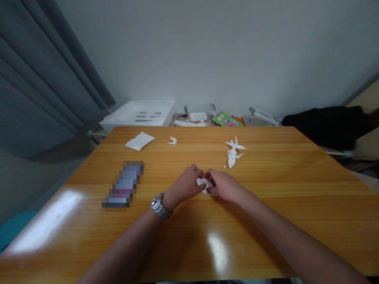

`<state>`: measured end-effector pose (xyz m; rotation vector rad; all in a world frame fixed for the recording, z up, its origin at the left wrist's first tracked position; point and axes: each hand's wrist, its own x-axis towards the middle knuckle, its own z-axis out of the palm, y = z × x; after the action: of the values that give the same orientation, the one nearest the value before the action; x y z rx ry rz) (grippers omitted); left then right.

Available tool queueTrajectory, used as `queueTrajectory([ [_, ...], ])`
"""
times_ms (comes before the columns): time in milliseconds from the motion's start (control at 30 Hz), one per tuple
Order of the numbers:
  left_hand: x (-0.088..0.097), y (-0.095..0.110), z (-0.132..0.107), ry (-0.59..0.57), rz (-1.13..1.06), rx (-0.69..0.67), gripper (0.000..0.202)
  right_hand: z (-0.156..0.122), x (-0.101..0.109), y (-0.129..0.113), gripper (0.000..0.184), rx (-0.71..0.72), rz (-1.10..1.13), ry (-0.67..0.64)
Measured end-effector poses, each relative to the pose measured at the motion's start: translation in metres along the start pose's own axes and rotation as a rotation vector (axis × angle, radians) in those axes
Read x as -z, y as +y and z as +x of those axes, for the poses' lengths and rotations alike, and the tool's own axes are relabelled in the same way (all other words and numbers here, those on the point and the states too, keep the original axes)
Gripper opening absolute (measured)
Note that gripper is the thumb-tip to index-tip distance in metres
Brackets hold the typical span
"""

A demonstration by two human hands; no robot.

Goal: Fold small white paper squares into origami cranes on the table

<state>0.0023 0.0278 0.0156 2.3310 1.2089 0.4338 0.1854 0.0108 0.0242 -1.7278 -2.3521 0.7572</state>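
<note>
Both my hands meet at the middle of the wooden table (266, 205), pinching a small white folded paper (204, 184) between them. My left hand (185, 185), with a metal watch on the wrist, is closed on the paper's left side. My right hand (225, 185) is closed on its right side and covers part of it. Just beyond the hands lie two finished white paper cranes (233, 152), and a tiny paper scrap (223, 164) lies beside them. A smaller paper crane (172, 141) sits farther back.
A stack of white paper sheets (139, 141) lies at the back left. A blurred-out flat object (124, 184) lies to the left of my hands. Behind the table are a white tray (139, 113), assorted clutter and a black cloth (328, 124); grey curtains hang at left.
</note>
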Motion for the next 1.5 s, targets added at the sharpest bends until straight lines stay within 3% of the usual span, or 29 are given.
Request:
queueTrajectory([
  [133, -0.005, -0.001, -0.003, 0.051, -0.052, 0.021, 0.009, -0.002, -0.006, 0.007, 0.022, 0.036, 0.168, 0.083],
  [300, -0.014, -0.002, -0.007, 0.117, -0.328, 0.079, 0.008, -0.006, -0.008, 0.013, 0.007, 0.082, 0.288, 0.2],
  [500, -0.026, -0.001, -0.009, 0.183, -0.503, 0.108, 0.012, -0.013, -0.014, 0.016, 0.016, 0.091, 0.616, 0.236],
  [900, -0.024, 0.015, -0.013, 0.241, -0.557, 0.123, 0.009, -0.027, -0.011, 0.012, 0.012, 0.113, 0.603, 0.346],
  [1200, -0.021, 0.018, -0.014, 0.251, -0.599, 0.142, 0.012, -0.027, -0.012, 0.019, 0.024, 0.129, 0.744, 0.297],
  [1500, -0.017, 0.019, -0.015, 0.283, -0.594, 0.111, 0.017, -0.026, -0.013, 0.02, 0.037, 0.032, 1.155, 0.12],
])
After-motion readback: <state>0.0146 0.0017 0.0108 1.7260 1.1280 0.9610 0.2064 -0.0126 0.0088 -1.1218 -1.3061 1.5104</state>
